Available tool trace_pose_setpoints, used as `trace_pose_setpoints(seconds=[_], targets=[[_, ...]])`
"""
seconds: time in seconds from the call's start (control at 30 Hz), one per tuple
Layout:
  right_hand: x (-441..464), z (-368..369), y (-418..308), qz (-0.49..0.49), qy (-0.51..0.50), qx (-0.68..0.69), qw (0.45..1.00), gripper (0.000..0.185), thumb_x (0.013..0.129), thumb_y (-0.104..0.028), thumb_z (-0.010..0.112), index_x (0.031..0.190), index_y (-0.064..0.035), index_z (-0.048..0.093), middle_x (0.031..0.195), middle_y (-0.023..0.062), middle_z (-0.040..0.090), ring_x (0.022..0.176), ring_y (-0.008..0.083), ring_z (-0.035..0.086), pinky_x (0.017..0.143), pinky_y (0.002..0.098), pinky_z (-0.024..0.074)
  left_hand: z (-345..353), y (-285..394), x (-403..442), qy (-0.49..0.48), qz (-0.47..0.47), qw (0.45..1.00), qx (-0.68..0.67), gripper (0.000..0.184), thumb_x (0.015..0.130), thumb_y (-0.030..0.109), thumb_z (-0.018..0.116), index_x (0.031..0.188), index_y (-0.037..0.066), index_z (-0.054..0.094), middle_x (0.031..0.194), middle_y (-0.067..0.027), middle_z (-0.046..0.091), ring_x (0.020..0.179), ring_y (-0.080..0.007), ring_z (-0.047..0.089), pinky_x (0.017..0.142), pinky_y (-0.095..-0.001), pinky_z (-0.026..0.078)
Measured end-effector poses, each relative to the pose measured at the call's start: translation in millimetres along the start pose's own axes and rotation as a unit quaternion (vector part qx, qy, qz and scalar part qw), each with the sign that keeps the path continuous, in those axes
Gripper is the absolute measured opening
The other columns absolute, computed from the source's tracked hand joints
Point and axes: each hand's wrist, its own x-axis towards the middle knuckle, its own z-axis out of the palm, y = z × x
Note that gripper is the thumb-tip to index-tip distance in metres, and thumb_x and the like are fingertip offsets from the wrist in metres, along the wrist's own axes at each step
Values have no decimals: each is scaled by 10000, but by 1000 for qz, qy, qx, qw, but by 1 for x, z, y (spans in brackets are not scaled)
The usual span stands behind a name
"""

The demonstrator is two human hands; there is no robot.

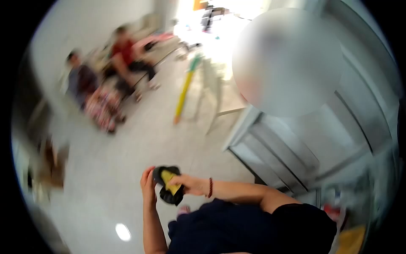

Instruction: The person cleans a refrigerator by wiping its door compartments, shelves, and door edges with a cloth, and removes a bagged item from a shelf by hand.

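Note:
In front of my body, a soft-looking black thing with a yellow middle (170,183) is held up above the floor. Blur keeps me from telling its exact kind. My right hand (189,185), with a dark red bead bracelet (210,188) at the wrist, grips it from the right, the thumb lying over the yellow part. At its left edge is my left hand (148,183), fingers bent against the black part and partly hidden by it.
Two people sit along the left wall, one in a red top (122,53), one in patterned trousers (103,103). A yellow and green pole (184,95) stands mid-room. Grey panelled doors (279,148) rise at right. A brown box (53,165) sits far left.

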Motion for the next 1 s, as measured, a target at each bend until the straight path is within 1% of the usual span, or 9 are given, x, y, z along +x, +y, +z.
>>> trace_pose_setpoints(seconds=[0.2,0.37,0.47,0.6,0.63,0.73,0.77,0.93,1.0], targets=[[-121,40,-62,-237,79,-92,964,431,973,-352,597,1300,-75,547,1107,-16,622,1047,76,554,917,258,452,141,114,37,-265,85,960,17,264,993,179,504,1155,-5,601,1089,-103,647,960,-156,610,861,-287,484],[-255,84,-92,-398,196,-309,841,595,907,-132,680,1423,-2,416,1249,47,577,1152,119,522,1012,295,408,266,192,14,-462,224,858,5,254,939,65,586,1177,-23,591,1135,-80,629,1030,-132,580,898,-265,448],[-334,140,-109,-581,349,-423,602,525,867,-79,702,1345,-38,491,1262,79,563,1168,151,541,1014,315,436,335,218,6,-528,318,787,-14,274,945,123,598,1195,12,594,1122,-81,631,1028,-132,584,902,-283,447],[-405,183,-135,-660,512,-541,100,496,774,64,648,1247,21,504,1194,88,563,1147,191,563,1003,333,454,387,226,-10,-604,77,785,-112,526,987,385,531,1333,-4,455,1231,-165,580,1118,-253,585,946,-389,488],[-414,179,-154,-666,487,-566,-7,454,871,-123,686,1281,-22,519,1296,140,531,1152,274,583,965,379,496,396,225,-15,-608,19,781,-143,613,987,462,513,1362,-13,414,1269,-204,556,1146,-301,578,981,-442,490],[-415,188,-199,-368,529,-729,-232,472,791,-59,678,1247,-50,557,1275,181,543,1054,330,627,945,434,474,421,235,-21,-636,-135,710,-273,738,980,540,474,1382,-63,338,1333,-255,483,1198,-351,546,1023,-512,467],[-410,179,-216,-331,526,-763,-178,475,765,-69,683,1227,-49,574,1249,191,560,1056,344,620,959,442,453,424,237,-23,-635,-136,703,-292,759,980,556,456,1387,-71,323,1340,-262,473,1215,-365,533,1028,-528,459],[-423,146,-289,-63,616,-599,507,618,880,-599,526,1169,-62,628,1139,103,636,1041,248,583,857,439,454,433,241,-22,-632,-155,681,-335,839,979,621,367,1420,-83,250,1381,-284,420,1282,-408,469,1053,-564,429],[-419,127,-301,-120,622,-561,533,765,867,-732,447,1205,-70,629,1187,103,615,1006,223,557,831,392,449,433,241,-22,-633,-164,679,-333,861,975,638,342,1429,-84,227,1392,-290,404,1297,-416,447,1066,-568,413]])
